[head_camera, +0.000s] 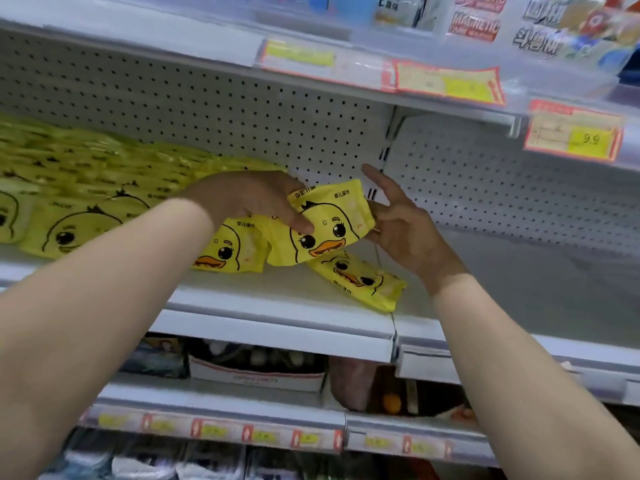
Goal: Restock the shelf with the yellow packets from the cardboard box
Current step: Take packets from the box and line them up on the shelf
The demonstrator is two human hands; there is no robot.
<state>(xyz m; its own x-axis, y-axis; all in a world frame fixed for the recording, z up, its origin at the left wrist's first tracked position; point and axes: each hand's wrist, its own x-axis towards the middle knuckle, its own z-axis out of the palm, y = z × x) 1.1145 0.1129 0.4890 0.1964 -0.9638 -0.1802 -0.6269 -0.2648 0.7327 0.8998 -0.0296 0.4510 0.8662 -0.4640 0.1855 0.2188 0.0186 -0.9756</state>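
Note:
My left hand (249, 197) grips a yellow duck-face packet (329, 225) from above, thumb across its front, just above the white shelf (277, 306). My right hand (398, 220) is at the packet's right edge with fingers spread and straight, touching it. Another yellow packet (228, 249) stands below my left hand, and a third (360, 278) lies tilted on the shelf under the held one. A row of stacked yellow packets (86, 188) fills the shelf's left part. The cardboard box is out of view.
A perforated back panel (242, 109) closes the shelf behind. The upper shelf edge carries price tags (446, 81). To the right lies a bare shelf section (519, 278). Lower shelves hold a white carton (256, 372) and other goods.

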